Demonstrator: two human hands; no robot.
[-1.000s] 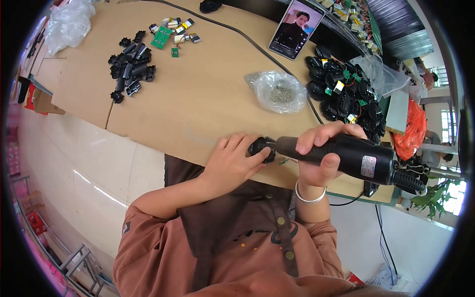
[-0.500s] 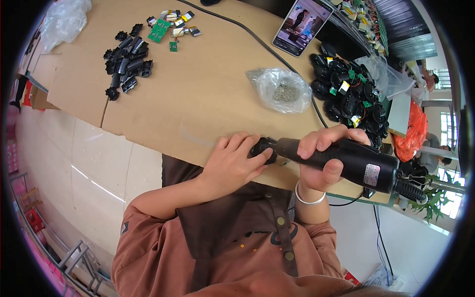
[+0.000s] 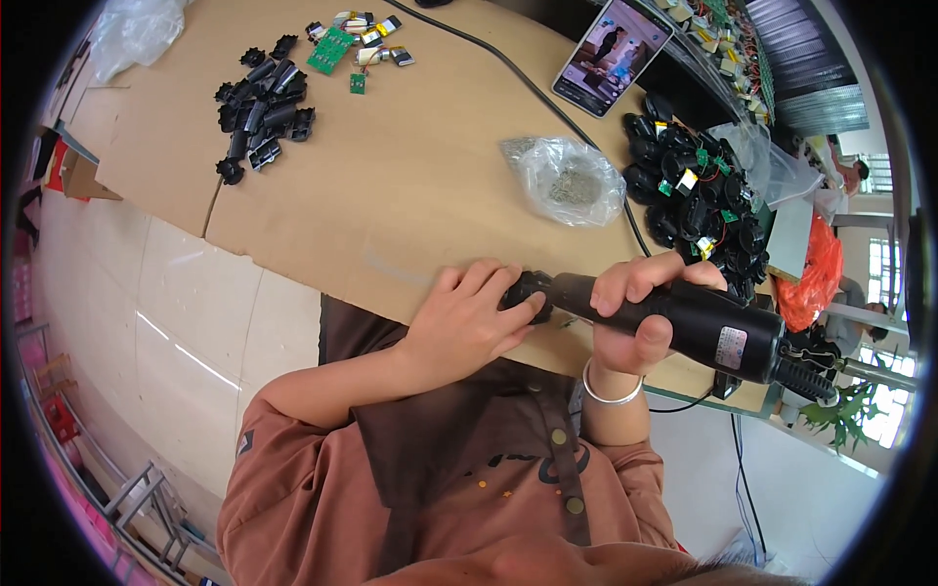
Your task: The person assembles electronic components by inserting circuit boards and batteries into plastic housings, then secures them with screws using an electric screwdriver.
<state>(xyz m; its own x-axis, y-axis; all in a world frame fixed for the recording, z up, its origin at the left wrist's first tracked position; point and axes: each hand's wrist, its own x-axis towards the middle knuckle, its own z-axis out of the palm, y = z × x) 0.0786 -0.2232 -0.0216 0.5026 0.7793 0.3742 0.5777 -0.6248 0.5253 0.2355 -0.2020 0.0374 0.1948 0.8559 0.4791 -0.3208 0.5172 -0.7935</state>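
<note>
In my right hand is a black electric screwdriver, held sideways with the fingers wrapped round its body. Its narrow end meets a small black plastic part, which my left hand grips near the table's front edge. My left fingers cover much of that part, so its shape and the screwdriver's tip are hard to make out. Just beyond the hands lies a clear plastic bag with many tiny metal screws in it.
Black housings with wires and small green boards are heaped at the right. A phone leans behind them. Black plastic pieces and green circuit boards with batteries lie far left. A black cable crosses the cardboard-covered table.
The table and things on it sit slightly further right in the picture, as the view has shifted. Both hands keep the same hold on the screwdriver and the black part.
</note>
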